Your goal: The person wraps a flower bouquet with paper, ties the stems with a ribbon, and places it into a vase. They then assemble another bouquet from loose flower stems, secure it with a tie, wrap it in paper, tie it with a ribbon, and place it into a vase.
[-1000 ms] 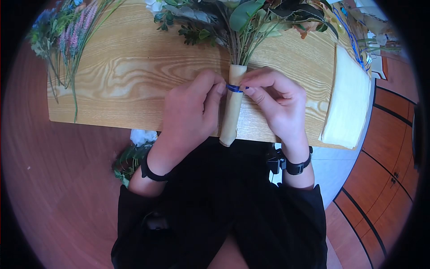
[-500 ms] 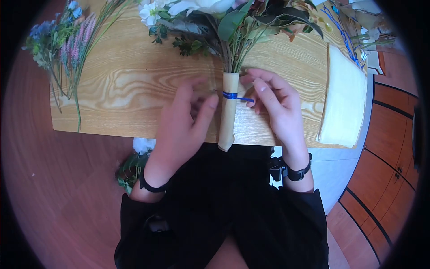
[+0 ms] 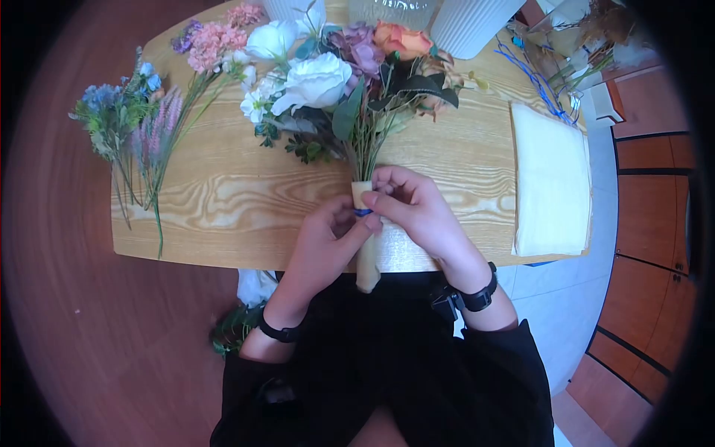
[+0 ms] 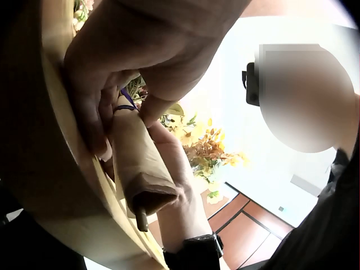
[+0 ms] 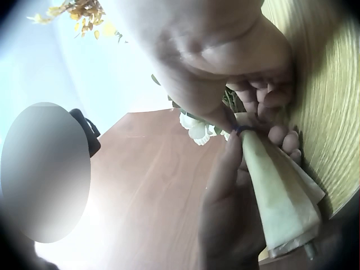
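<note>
A bouquet of artificial white, purple and orange flowers (image 3: 319,80) lies on the table, stems toward the person. Cream paper (image 3: 367,264) wraps the stem ends, and a blue tie (image 3: 363,211) circles it near the top. From the left, the left hand (image 3: 328,240) grips the wrapped stems, its thumb just below the tie. Opposite it, the right hand (image 3: 421,216) holds them with its thumb across the front and fingers behind. In the left wrist view, a stem end pokes out of the folded paper (image 4: 140,152). The hands partly hide the tie.
Pink flowers (image 3: 216,46) and blue flower sprigs (image 3: 112,104) lie at the left. On the right are a stack of cream paper sheets (image 3: 551,182) and loose blue ties (image 3: 532,74). White ribbed vases (image 3: 473,26) stand at the back. Foliage (image 3: 237,328) shows below the table edge.
Both hands pinched at the blue tie, then came off it with a tie end sticking out right; now they grip the wrapped stems. The head view has shifted, showing more of the table's far side.
</note>
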{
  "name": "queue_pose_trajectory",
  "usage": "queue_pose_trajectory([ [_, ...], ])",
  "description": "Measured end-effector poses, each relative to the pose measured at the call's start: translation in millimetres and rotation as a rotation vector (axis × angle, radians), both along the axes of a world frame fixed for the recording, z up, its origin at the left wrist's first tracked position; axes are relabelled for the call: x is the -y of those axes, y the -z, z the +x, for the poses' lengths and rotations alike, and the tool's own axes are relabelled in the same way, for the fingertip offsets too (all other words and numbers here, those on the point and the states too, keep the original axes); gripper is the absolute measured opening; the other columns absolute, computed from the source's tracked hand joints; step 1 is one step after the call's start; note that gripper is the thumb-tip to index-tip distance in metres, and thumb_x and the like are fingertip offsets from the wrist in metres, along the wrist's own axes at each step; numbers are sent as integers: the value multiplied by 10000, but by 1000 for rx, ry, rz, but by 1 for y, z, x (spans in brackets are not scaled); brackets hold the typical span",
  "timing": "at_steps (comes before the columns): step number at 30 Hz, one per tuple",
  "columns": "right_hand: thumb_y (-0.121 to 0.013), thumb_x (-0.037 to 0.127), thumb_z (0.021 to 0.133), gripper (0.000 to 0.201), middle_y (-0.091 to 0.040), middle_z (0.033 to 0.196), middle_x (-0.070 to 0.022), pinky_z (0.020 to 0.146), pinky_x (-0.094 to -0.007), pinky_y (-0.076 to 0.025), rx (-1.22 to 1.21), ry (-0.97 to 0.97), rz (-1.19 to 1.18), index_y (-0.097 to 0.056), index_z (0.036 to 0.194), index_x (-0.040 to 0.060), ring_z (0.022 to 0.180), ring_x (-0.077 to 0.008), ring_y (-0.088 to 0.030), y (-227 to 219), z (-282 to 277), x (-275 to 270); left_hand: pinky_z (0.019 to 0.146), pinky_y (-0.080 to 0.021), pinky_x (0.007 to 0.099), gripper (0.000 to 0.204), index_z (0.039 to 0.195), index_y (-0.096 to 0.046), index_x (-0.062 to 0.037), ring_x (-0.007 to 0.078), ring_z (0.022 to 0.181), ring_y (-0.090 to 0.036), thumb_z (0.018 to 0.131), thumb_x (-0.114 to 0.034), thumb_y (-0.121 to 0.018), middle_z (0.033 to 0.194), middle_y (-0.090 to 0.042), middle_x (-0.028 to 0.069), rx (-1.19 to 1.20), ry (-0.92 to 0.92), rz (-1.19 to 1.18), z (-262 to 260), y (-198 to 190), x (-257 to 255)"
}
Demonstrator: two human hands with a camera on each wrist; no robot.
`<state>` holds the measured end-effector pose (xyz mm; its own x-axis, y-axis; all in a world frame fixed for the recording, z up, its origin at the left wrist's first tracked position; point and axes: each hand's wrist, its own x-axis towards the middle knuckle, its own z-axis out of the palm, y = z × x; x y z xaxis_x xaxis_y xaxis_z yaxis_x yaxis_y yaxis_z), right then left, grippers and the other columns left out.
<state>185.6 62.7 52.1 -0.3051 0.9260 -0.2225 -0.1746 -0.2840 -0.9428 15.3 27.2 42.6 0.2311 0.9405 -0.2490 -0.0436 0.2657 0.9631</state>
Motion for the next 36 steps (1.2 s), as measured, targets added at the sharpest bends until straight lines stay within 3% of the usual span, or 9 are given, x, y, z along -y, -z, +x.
queue_pose_trajectory([
  [3,-609,134,979,172,-608,829,-3,624,-203,-456,-153,-184,-211,-606,1044,-25,709,-59,-576,-8,5,-1,764,-550,279,302,1152,-555,62,158,826,-685,986,-185,-607,908,-691,123,156,82,-187,-2,-12,-4],
  [15,-669,152,947,139,-635,738,-10,595,-221,-453,-46,-145,-25,-624,918,24,654,-64,-567,-8,0,-2,774,-583,337,280,1155,-569,52,205,816,-695,989,-172,-583,919,-686,135,295,103,-241,-8,-16,11],
  [19,-682,144,935,135,-629,683,-14,584,-234,-465,-22,-228,-48,-629,897,26,643,-89,-606,-44,2,13,835,-547,323,257,1174,-586,31,168,878,-678,994,-152,-579,950,-691,95,204,170,-20,-13,-14,20],
  [21,-719,75,885,183,-658,820,-31,636,-275,-496,403,-280,169,-653,1048,22,698,-99,-591,-83,5,20,860,-527,303,241,1164,-603,22,145,897,-674,999,-151,-573,960,-701,76,187,182,100,-18,-18,25],
  [24,-712,85,891,180,-658,823,-30,635,-273,-494,423,-259,284,-656,1051,24,701,-100,-591,-78,17,34,905,-495,344,166,1064,-697,-31,188,1004,-654,940,-110,-619,1029,-709,62,-150,169,372,-26,-23,41],
  [28,-697,106,902,177,-657,830,-27,632,-270,-490,452,-199,457,-660,1057,28,707,-101,-593,-71,37,46,954,-475,363,259,1169,-663,-54,224,1063,-633,918,-90,-613,1123,-683,81,-162,201,458,-20,-30,44],
  [30,-690,116,908,176,-657,834,-26,630,-268,-488,467,-177,539,-663,1060,31,710,-102,-594,-72,34,41,963,-469,367,293,1207,-636,-50,221,1061,-629,918,-89,-609,1129,-674,90,-112,175,628,-29,34,39],
  [34,-676,136,920,178,-657,841,-23,627,-265,-484,486,-149,681,-668,1066,35,716,-103,-595,-83,12,17,952,-468,368,319,1236,-608,-45,211,1038,-625,921,-96,-604,1114,-663,91,-129,106,867,-52,56,64],
  [36,-669,147,926,181,-657,844,-22,626,-263,-482,485,-133,729,-670,1070,37,719,-104,-596,-45,62,89,932,-472,366,309,1228,-608,-45,203,1016,-624,924,-104,-604,1094,-661,83,-201,75,927,-59,50,71],
])
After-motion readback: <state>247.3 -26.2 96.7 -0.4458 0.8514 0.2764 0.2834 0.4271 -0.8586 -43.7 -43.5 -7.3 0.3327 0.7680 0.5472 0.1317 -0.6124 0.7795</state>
